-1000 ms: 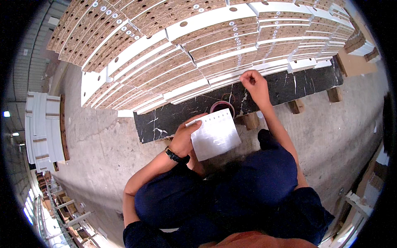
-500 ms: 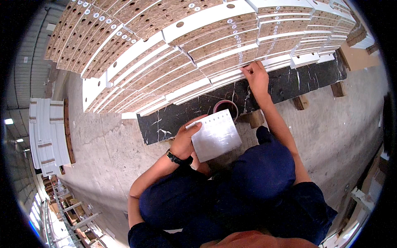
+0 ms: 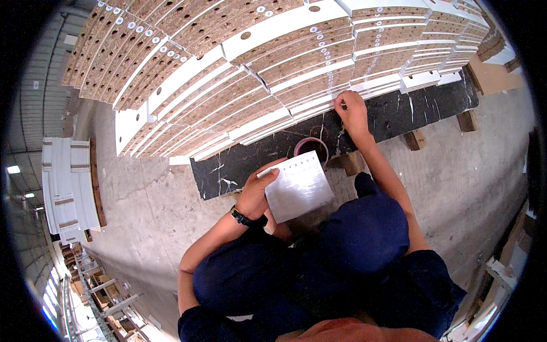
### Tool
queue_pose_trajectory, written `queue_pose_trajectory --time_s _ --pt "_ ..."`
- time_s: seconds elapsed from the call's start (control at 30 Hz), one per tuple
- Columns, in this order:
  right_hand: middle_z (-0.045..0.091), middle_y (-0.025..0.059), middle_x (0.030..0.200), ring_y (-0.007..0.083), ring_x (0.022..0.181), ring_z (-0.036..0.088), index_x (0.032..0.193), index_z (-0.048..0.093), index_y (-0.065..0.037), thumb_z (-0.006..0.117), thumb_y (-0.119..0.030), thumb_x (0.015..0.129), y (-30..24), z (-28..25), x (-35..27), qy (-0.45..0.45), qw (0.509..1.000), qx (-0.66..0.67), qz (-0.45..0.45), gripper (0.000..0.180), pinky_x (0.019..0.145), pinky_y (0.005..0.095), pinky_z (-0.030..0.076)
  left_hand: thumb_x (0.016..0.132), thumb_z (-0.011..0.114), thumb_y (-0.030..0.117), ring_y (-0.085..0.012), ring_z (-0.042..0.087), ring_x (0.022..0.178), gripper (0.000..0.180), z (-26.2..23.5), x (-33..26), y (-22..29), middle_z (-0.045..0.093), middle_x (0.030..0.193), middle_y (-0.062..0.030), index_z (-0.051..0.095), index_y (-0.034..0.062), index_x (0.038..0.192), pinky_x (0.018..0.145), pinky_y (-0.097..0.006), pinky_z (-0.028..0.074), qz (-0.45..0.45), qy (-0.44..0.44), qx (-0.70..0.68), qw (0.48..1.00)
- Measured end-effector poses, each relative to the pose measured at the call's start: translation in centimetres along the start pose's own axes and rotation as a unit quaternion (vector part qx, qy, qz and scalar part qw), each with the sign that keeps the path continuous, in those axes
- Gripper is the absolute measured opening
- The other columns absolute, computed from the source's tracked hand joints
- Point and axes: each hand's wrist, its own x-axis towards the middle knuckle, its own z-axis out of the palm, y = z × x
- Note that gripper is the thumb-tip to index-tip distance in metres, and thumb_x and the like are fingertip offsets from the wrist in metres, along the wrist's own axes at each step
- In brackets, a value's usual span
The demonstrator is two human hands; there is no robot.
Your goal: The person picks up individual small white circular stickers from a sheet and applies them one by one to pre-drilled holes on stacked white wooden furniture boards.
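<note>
My left hand (image 3: pixel 257 191) grips a shiny, whitish square sheet (image 3: pixel 300 188), thumb on top; a row of small dark marks runs along its far edge. My right hand (image 3: pixel 352 111) is raised at the low front edge of the stacked white boards (image 3: pixel 256 117), thumb and fingertips drawn together. Whether anything small is pinched there, I cannot make out. The boards' raw chipboard edges show drilled holes, and lines of small round white stickers (image 3: pixel 325 51) run down several of them. Beyond the sheet, a pinkish ring like a tape roll (image 3: pixel 311 141) lies partly covered.
The stack rests on a black marble-patterned board (image 3: pixel 250 157) carried on wooden blocks (image 3: pixel 415 140). My bent knees (image 3: pixel 364 228) are close below the sheet. Another pile of white panels (image 3: pixel 68 185) stands at left on the concrete floor (image 3: pixel 148 199).
My right hand has drawn slightly down and back from the board edges, its fingers curling in more. The left hand and the sheet stay nearly in place.
</note>
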Motion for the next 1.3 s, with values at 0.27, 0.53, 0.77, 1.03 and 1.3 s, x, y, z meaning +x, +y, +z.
queue_pose_trajectory --time_s 0.27,0.53,0.77,1.03,1.3 --pt "0.051 0.0095 0.063 0.024 0.058 0.052 0.068 0.048 -0.002 0.07 -0.009 0.07 1.2 -1.7 -0.4 0.064 0.988 0.01 0.141 0.022 0.055 0.0322 0.042 0.09 0.046 0.01 -0.0206 0.055 0.102 0.034 0.3 0.2 -0.2 0.055 0.115 -0.0149 0.046 -0.0015 0.122 0.085 -0.032 0.046 0.018 0.004 0.009 1.0" --pt "0.053 0.0058 0.078 0.0152 0.066 0.051 0.1 0.057 -0.005 0.062 -0.004 0.078 -2.3 -2.5 -1.6 -0.009 0.985 0.121 0.121 0.023 0.061 0.0275 0.043 0.09 0.047 0.01 -0.0179 0.056 0.099 0.031 1.1 0.6 -0.3 0.056 0.112 -0.013 0.05 -0.0008 0.119 0.085 -0.03 0.044 0.041 -0.005 0.057 0.998" --pt "0.054 0.0115 0.081 0.0282 0.071 0.056 0.133 0.035 -0.018 0.06 -0.005 0.074 -2.3 -2.1 -3.6 -0.149 0.977 -0.154 -0.006 0.066 0.063 0.0355 0.048 0.09 0.046 0.01 -0.0171 0.056 0.099 0.03 1.1 0.4 -0.3 0.057 0.112 -0.0125 0.051 -0.0005 0.118 0.085 -0.029 0.044 0.045 -0.016 0.051 0.998" --pt "0.052 0.0104 0.074 0.024 0.067 0.055 0.129 0.041 -0.02 0.061 -0.01 0.077 -0.8 -3.8 -3.4 -0.087 0.989 -0.09 0.078 0.057 0.06 0.0333 0.047 0.09 0.046 0.01 -0.0173 0.056 0.099 0.031 1.5 0.4 -0.1 0.057 0.112 -0.0123 0.051 -0.0002 0.118 0.084 -0.028 0.045 0.057 -0.019 0.048 0.997" --pt "0.054 0.0046 0.086 0.012 0.079 0.051 0.121 0.045 -0.008 0.056 -0.016 0.086 -8.9 -6.2 -4.0 -0.29 0.896 0.279 0.188 0.038 0.071 0.0261 0.042 0.089 0.047 0.009 -0.0157 0.055 0.097 0.029 1.0 0.9 -0.3 0.058 0.109 -0.0105 0.053 0.001 0.116 0.083 -0.026 0.044 0.088 0.02 0.015 0.996"
